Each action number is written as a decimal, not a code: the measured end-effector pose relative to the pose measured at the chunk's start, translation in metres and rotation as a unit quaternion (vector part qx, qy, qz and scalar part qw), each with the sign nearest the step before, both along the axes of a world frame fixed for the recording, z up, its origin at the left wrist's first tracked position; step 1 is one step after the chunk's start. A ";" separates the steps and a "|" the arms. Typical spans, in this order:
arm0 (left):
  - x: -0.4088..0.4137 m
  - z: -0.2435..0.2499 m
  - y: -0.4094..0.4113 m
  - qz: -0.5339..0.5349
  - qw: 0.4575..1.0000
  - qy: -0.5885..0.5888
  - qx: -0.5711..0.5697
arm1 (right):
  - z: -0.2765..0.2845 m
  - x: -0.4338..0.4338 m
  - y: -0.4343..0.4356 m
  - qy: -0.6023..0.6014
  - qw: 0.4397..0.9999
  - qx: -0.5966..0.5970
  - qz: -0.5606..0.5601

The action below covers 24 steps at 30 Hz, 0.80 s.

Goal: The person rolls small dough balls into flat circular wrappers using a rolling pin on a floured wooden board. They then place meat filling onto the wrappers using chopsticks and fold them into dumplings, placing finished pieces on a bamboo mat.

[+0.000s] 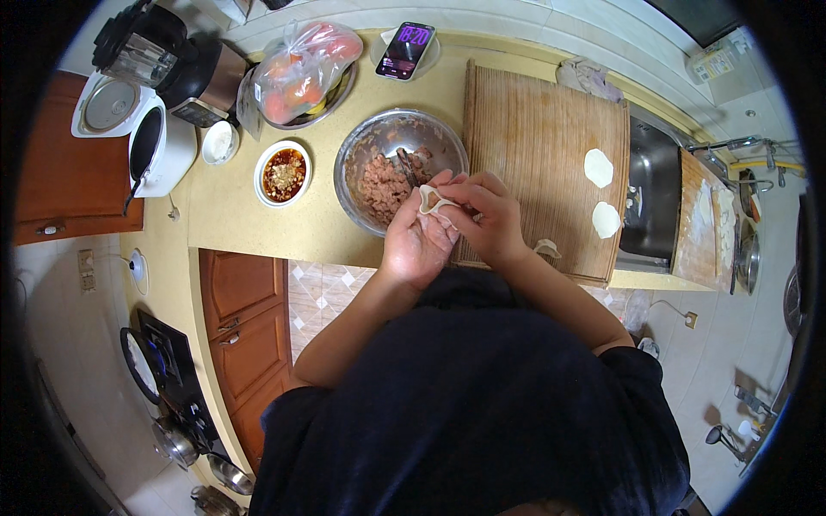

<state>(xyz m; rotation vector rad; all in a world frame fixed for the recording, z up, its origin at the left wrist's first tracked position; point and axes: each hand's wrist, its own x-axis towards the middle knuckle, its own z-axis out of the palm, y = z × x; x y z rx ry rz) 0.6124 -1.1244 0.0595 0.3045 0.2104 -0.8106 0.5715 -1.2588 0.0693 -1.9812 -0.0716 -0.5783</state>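
My left hand (423, 242), palm up, cradles a dumpling wrapper (431, 200) partly folded around a bit of meat filling. From the right, my right hand (487, 216) pinches the wrapper's edge with thumb and fingers. Just beyond them stands a metal mixing bowl (352, 145) of minced meat (384, 184), with a metal utensil (406, 166) stuck in the meat. A dumpling (547, 248) lies near the front edge of the wooden board (529, 129), partly beside my right forearm. Two flat round wrappers, an upper one (599, 168) and a lower one (606, 220), rest at the board's right side.
Left of the mixing bowl are a bowl of dark sauce (284, 174), a small white bowl (220, 142) and an open rice cooker (164, 155). Behind sit bagged fruit (303, 77) and a phone (406, 51). A sink (648, 187) and floury board (700, 226) are right; a stove (177, 380) is left.
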 end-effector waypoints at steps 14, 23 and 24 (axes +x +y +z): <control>-0.001 0.005 0.001 -0.014 0.997 -0.031 0.070 | 0.004 0.006 -0.009 -0.017 0.994 -0.105 0.027; 0.011 0.001 0.007 -0.083 0.995 -0.050 0.027 | 0.006 0.010 -0.013 -0.069 0.988 -0.135 0.037; 0.011 0.004 0.006 -0.080 0.995 -0.040 0.036 | 0.006 0.010 -0.013 -0.053 0.992 -0.113 0.028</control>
